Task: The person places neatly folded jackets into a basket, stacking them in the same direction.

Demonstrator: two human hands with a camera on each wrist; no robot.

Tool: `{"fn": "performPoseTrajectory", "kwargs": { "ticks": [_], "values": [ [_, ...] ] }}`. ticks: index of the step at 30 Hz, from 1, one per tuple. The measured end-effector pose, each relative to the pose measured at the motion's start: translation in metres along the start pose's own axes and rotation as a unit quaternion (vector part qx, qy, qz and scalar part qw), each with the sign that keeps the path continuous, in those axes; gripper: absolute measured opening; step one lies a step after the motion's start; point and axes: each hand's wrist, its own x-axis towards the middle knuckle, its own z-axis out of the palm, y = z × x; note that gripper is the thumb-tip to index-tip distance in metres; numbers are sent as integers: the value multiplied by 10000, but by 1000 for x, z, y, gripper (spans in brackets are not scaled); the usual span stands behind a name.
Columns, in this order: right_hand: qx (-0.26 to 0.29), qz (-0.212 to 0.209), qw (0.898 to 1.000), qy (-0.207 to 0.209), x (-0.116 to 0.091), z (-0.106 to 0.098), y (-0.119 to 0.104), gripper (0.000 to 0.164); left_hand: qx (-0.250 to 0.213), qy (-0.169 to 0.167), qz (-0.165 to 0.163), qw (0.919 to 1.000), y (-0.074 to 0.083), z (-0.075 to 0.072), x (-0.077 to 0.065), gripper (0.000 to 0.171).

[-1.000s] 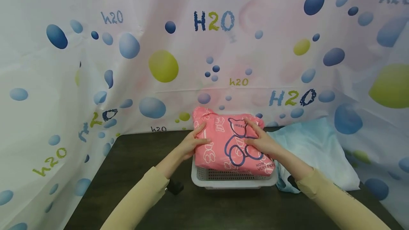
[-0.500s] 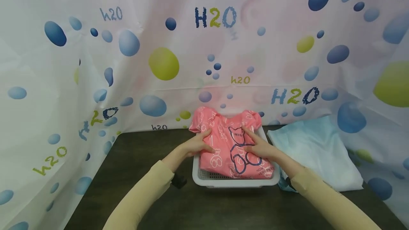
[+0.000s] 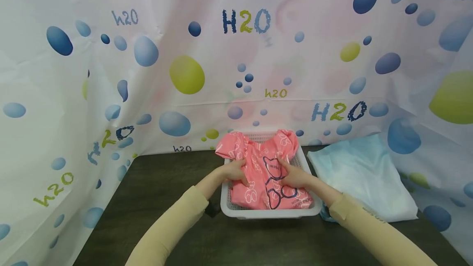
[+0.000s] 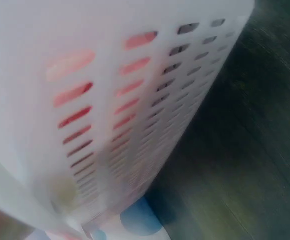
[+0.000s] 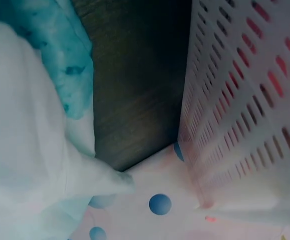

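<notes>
**Pink shirt in basket; placement judged nearly complete**

The pink shirt (image 3: pixel 255 194) lies in the white basket (image 3: pixel 273 214), one sleeve overhanging the left rim. Left hand (image 3: pixel 233 171) and right hand (image 3: pixel 297 175) rest on its sides, thumb and forefinger spread apart; remaining fingers hidden, so clamping cannot be determined. Apparently left: settling that sleeve and releasing both hands. The blue-white cloth (image 3: pixel 362 182) lies outside, to the right, a strip of table (image 3: pixel 159 180) between. Backdrop (image 3: pixel 218 106) close behind; open room left and in front.
</notes>
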Motion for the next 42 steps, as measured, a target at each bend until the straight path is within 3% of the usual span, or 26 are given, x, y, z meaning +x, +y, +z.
{"fn": "performPoseTrajectory", "kwargs": {
  "ticks": [5,17,21,25,31,35,42],
  "values": [
    [-290,81,9995,27,3,9,2,92,272,-53,-150,9995,3,5,1,94],
    [-387,561,9977,40,5,22,10,93,174,-579,-862,9944,2,16,19,77],
    [-398,609,9973,114,2,20,8,92,298,-461,-878,9946,2,20,21,81],
    [-562,204,9975,363,-6,18,1,87,295,16,-691,9972,1,23,15,84],
    [-602,-470,9929,913,-30,9,-5,80,-209,491,13,9986,5,21,-5,96],
    [-433,-841,9880,1221,-50,5,-6,75,-119,761,378,9963,10,19,-22,92],
    [33,-813,9828,1657,-81,2,-3,70,-168,1215,853,9888,20,28,-53,79]
  ]
}}
